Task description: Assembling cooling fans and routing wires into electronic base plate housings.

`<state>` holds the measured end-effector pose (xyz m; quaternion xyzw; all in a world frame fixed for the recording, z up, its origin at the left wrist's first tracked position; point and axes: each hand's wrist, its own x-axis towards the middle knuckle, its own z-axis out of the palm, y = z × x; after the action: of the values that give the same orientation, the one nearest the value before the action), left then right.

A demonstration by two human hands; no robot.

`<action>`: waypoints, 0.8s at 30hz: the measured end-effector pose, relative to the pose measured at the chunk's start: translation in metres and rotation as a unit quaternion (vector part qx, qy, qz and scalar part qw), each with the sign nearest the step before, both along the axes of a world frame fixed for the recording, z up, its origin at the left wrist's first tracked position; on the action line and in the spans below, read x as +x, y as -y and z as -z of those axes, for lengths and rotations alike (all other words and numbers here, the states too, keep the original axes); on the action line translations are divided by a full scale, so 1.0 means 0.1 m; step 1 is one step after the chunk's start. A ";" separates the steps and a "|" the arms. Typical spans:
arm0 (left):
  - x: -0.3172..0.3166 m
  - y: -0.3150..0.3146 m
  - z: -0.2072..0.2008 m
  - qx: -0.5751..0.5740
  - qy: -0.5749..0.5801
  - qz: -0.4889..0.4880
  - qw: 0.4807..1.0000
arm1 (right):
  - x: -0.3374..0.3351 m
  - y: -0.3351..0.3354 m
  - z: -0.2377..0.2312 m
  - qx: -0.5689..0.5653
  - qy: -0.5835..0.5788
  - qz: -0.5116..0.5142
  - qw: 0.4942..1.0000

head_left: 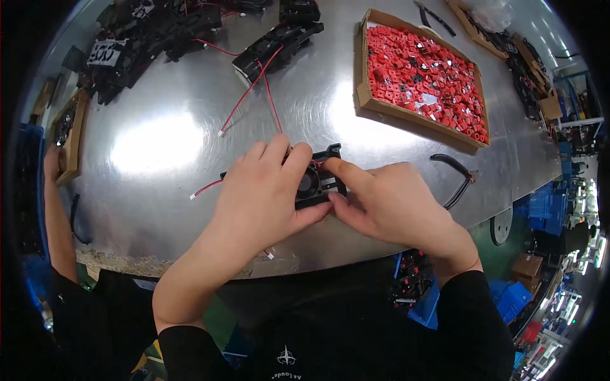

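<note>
Just in from the table's front edge, both my hands grip a black plastic housing [313, 202] with a small round fan [307, 184] in it. My left hand [257, 190] covers the housing's left part, fingers curled over its top and thumb along the near edge. At the right end, my right hand [391, 200] pinches it between thumb and index finger. Thin red wires [208, 187] with white plugs stick out from beneath my left hand. The housing's underside and left portion are hidden.
A cardboard tray [419, 120] of small red parts stands at the back right. Black-handled pliers [456, 174] lie right of my hands. Several black housings [184, 28] with wires crowd the far left. At the left edge, another person's hand [52, 162] reaches a cardboard box [75, 136].
</note>
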<state>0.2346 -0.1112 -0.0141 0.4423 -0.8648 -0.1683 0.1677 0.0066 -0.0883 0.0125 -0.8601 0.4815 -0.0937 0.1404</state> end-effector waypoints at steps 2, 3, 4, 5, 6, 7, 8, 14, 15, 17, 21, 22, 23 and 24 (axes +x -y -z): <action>0.01 0.00 0.00 0.012 0.004 0.004 1.000 | -0.02 0.03 0.01 0.054 0.079 0.014 0.995; 0.02 -0.01 0.01 0.013 0.005 0.004 1.000 | -0.03 0.08 0.01 0.056 0.080 0.014 0.995; 0.01 -0.01 -0.01 0.013 0.001 0.002 1.000 | -0.06 0.12 0.00 0.063 0.111 0.020 0.992; -0.01 -0.01 -0.01 0.013 -0.004 -0.001 1.000 | -0.09 0.13 -0.01 0.071 0.141 0.026 0.987; -0.02 -0.01 -0.02 0.013 -0.006 0.004 1.000 | -0.10 0.13 0.02 0.071 0.139 0.030 0.987; -0.01 -0.01 -0.03 0.016 -0.001 0.002 1.000 | -0.10 0.14 0.07 0.040 0.193 0.046 0.979; -0.01 -0.01 -0.03 0.019 0.005 0.001 1.000 | -0.09 0.15 0.10 0.010 0.246 0.062 0.967; 0.00 0.00 0.00 0.005 -0.002 -0.001 1.000 | -0.01 0.12 0.19 -0.004 0.167 0.010 0.986; 0.00 0.01 0.01 0.003 -0.003 0.001 1.000 | 0.00 0.10 0.22 0.030 0.141 0.025 0.989; 0.01 0.01 0.01 -0.021 0.006 0.011 1.000 | 0.02 0.08 0.13 0.054 0.126 0.040 0.990; 0.02 0.04 0.00 -0.040 0.002 0.032 0.999 | -0.01 0.09 0.08 0.077 0.134 0.027 0.988; 0.01 0.04 0.01 -0.027 0.007 0.023 0.999 | -0.09 0.10 0.10 0.061 0.125 0.041 0.989; 0.02 0.04 -0.01 -0.012 0.016 0.012 1.000 | -0.15 0.12 0.11 0.061 0.142 -0.004 0.988; 0.00 0.03 -0.05 -0.026 0.008 0.027 0.999 | -0.23 0.12 0.07 0.061 0.157 -0.048 0.985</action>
<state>0.2346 -0.1145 -0.0094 0.4159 -0.8818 -0.1465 0.1674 -0.0168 -0.0998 0.0059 -0.8467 0.4160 -0.1916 0.2706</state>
